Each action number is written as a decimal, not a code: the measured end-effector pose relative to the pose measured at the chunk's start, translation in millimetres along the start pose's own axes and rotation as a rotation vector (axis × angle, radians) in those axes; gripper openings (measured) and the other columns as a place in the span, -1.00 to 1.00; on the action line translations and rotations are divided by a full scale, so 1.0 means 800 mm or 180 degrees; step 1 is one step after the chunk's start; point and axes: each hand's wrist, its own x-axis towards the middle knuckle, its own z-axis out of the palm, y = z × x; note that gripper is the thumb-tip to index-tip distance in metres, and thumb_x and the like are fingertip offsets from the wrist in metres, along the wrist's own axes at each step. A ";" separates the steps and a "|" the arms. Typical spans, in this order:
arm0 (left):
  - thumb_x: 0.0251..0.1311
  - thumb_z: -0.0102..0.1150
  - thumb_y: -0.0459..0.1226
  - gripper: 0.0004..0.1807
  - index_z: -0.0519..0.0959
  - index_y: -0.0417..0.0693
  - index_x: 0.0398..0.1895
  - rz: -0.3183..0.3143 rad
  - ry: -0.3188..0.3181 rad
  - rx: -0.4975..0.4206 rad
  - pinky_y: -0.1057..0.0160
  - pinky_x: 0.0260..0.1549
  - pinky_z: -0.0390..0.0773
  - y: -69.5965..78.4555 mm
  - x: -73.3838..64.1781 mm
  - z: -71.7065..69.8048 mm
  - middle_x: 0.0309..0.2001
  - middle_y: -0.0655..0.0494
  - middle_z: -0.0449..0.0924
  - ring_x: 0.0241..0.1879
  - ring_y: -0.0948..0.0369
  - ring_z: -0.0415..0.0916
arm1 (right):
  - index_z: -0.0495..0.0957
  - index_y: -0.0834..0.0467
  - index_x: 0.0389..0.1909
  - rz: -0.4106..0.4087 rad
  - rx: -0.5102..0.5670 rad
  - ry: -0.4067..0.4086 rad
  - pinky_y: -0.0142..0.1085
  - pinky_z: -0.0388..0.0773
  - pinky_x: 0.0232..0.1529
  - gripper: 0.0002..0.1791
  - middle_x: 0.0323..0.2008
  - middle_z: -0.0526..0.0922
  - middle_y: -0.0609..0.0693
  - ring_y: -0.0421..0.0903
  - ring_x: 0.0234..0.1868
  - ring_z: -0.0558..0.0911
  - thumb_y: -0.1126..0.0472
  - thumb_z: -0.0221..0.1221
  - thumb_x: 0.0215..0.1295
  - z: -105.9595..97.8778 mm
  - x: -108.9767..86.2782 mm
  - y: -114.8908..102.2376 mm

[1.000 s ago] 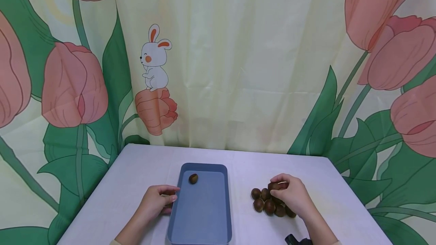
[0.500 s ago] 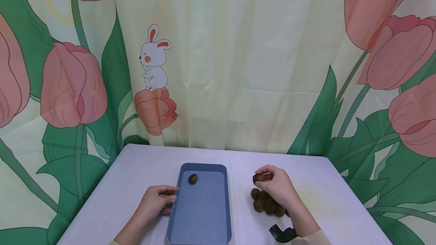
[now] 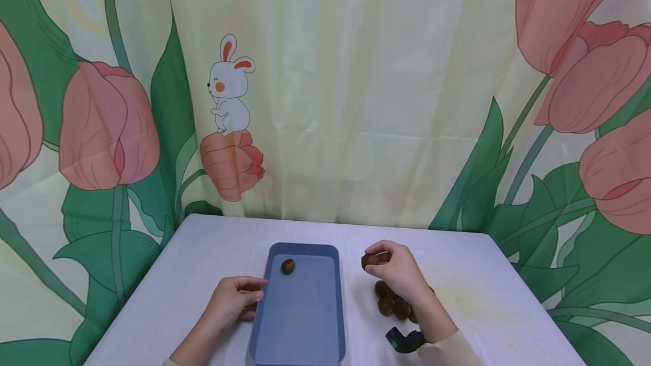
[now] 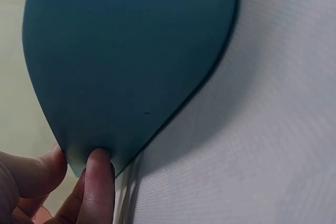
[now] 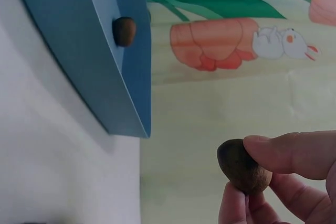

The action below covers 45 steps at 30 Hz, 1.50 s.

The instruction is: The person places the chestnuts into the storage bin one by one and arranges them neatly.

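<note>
A chestnut (image 3: 368, 262) is pinched between the thumb and fingertips of my right hand (image 3: 402, 270), raised to the right of the blue tray (image 3: 305, 321). The right wrist view shows the held chestnut (image 5: 242, 167) with its dark end facing outward. A single chestnut (image 3: 287, 266) lies inside the tray near its far left corner. My left hand (image 3: 234, 301) grips the tray's left wall at the rim, and in the left wrist view one fingertip (image 4: 98, 161) presses the wall's outer face. Several chestnuts (image 3: 386, 305) lie clustered below my right hand, partly hidden by it.
A white cloth (image 3: 224, 242) covers the table. Behind it hangs a curtain (image 3: 356, 100) printed with tulips and a rabbit. A black curved device (image 3: 405, 340) is attached near my right wrist.
My right hand has lifted a chestnut from the cluster and carried it left, toward the tray. My left hand and the tray have stayed where they were.
</note>
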 end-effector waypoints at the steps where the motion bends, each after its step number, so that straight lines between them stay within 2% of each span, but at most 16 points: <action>1: 0.26 0.42 -0.49 -0.72 0.82 -0.16 0.02 0.0008 0.0007 0.0000 0.13 -0.47 0.79 0.000 0.000 0.000 -0.16 0.02 0.80 -0.38 0.20 0.72 | 0.75 0.12 -0.04 -0.0004 0.0011 -0.0010 -0.20 0.73 -0.18 -0.70 -0.17 0.77 0.06 -0.02 -0.16 0.69 0.34 0.49 0.21 0.003 0.001 -0.001; 10: 0.26 0.41 -0.50 -0.72 0.82 -0.16 0.02 -0.0005 0.0023 -0.0021 0.13 -0.47 0.79 -0.001 -0.001 0.000 -0.15 0.01 0.79 -0.38 0.19 0.72 | 0.77 0.10 -0.09 -0.0162 0.0105 -0.0117 -0.24 0.66 -0.17 -0.72 -0.22 0.80 0.01 -0.07 -0.18 0.72 0.33 0.50 0.17 0.029 0.016 -0.008; 17: 0.28 0.42 -0.48 -0.72 0.81 -0.15 0.04 -0.0038 -0.0007 0.0008 0.10 -0.42 0.80 -0.001 0.000 0.002 -0.07 -0.04 0.81 -0.28 0.19 0.74 | 0.77 0.16 -0.09 -0.0274 0.0219 -0.0254 -0.26 0.66 -0.20 -0.70 -0.23 0.81 0.03 -0.08 -0.20 0.73 0.35 0.52 0.14 0.047 0.023 -0.015; 23: 0.28 0.43 -0.46 -0.71 0.81 -0.14 0.04 -0.0042 -0.0028 0.0066 0.10 -0.40 0.81 0.001 0.001 0.003 0.00 -0.08 0.81 -0.26 0.20 0.74 | 0.78 0.12 -0.12 -0.0319 0.0288 -0.0325 -0.26 0.66 -0.20 -0.73 -0.19 0.78 0.06 -0.07 -0.18 0.71 0.36 0.52 0.16 0.061 0.028 -0.020; 30: 0.27 0.42 -0.48 -0.71 0.81 -0.15 0.04 -0.0080 -0.0001 0.0039 0.12 -0.42 0.80 0.003 0.000 0.001 -0.08 -0.04 0.81 -0.33 0.19 0.73 | 0.77 0.17 -0.09 -0.0442 0.0376 -0.0426 -0.27 0.66 -0.21 -0.72 -0.15 0.75 0.10 -0.06 -0.18 0.69 0.33 0.52 0.16 0.080 0.037 -0.032; 35: 0.28 0.42 -0.47 -0.71 0.80 -0.17 0.06 -0.0073 -0.0026 -0.0006 0.10 -0.42 0.81 0.005 0.000 0.002 -0.05 -0.07 0.81 -0.30 0.17 0.75 | 0.77 0.19 -0.06 -0.0472 0.0435 -0.0496 -0.26 0.65 -0.21 -0.70 -0.11 0.73 0.10 -0.04 -0.17 0.68 0.32 0.52 0.16 0.094 0.045 -0.041; 39: 0.28 0.43 -0.46 -0.71 0.81 -0.15 0.05 -0.0071 -0.0008 0.0003 0.09 -0.42 0.81 0.006 0.000 0.003 -0.02 -0.09 0.82 -0.28 0.18 0.74 | 0.78 0.15 -0.07 -0.0498 0.0420 -0.0533 -0.25 0.64 -0.23 -0.70 -0.13 0.75 0.09 -0.04 -0.17 0.69 0.31 0.53 0.15 0.103 0.051 -0.046; 45: 0.28 0.43 -0.46 -0.71 0.81 -0.15 0.06 -0.0110 0.0001 0.0008 0.10 -0.41 0.81 0.006 0.000 0.003 -0.02 -0.10 0.82 -0.29 0.18 0.75 | 0.77 0.21 -0.04 -0.0558 0.0433 -0.0609 -0.25 0.62 -0.21 -0.67 -0.19 0.80 0.09 -0.06 -0.20 0.71 0.31 0.52 0.15 0.118 0.060 -0.048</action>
